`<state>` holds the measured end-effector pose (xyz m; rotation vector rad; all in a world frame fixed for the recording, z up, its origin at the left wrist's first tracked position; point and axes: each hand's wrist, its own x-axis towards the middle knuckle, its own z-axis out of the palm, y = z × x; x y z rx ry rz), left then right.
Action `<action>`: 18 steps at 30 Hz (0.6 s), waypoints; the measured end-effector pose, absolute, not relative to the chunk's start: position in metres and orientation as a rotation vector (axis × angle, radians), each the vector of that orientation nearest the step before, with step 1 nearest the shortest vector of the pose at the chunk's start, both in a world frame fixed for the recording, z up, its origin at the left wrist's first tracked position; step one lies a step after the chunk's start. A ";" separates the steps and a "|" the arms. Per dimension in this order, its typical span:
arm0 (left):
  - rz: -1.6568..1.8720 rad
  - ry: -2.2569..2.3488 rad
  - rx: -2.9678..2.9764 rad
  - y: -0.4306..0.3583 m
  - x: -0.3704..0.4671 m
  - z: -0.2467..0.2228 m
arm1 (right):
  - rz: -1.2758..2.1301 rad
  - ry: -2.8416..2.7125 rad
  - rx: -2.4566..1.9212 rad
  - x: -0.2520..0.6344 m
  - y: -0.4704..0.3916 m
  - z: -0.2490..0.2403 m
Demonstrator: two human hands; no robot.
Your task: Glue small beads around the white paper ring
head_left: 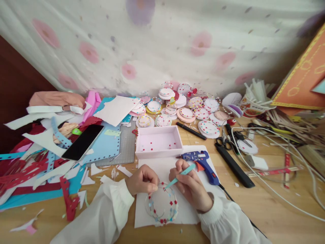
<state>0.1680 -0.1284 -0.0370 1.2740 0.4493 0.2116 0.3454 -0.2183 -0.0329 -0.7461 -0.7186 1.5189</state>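
A wire ring (175, 203) dotted with small red, white and light-blue paper flowers lies over a white sheet (142, 217). My left hand (143, 179) is closed, thumb and forefinger pinching the ring's upper left edge. In my right hand (189, 184) a pair of turquoise tweezers (180, 176) is held like a pen. The tweezers' tip touches or nearly touches the top of the ring near a red flower. Just beyond my hands stands a pale pink box (159, 154) with a few red flowers inside. A blue glue gun (201, 162) rests right of my right hand.
Decorated paper discs (162, 120) crowd the back. Paper scraps (48, 169) and a phone (83, 142) cover the left. To the right lie a black marker (191, 131), scissors (224, 142), a long black object (233, 164), a white cable (274, 203) and a paper tub of glue sticks (255, 105).
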 end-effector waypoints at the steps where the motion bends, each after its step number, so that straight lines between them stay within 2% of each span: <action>1: 0.211 0.452 1.273 -0.128 0.168 -0.037 | 1.517 -0.722 -0.756 0.345 -0.218 -0.033; 18: 0.174 0.447 1.281 -0.129 0.168 -0.037 | 1.509 -0.693 -0.726 0.347 -0.218 -0.035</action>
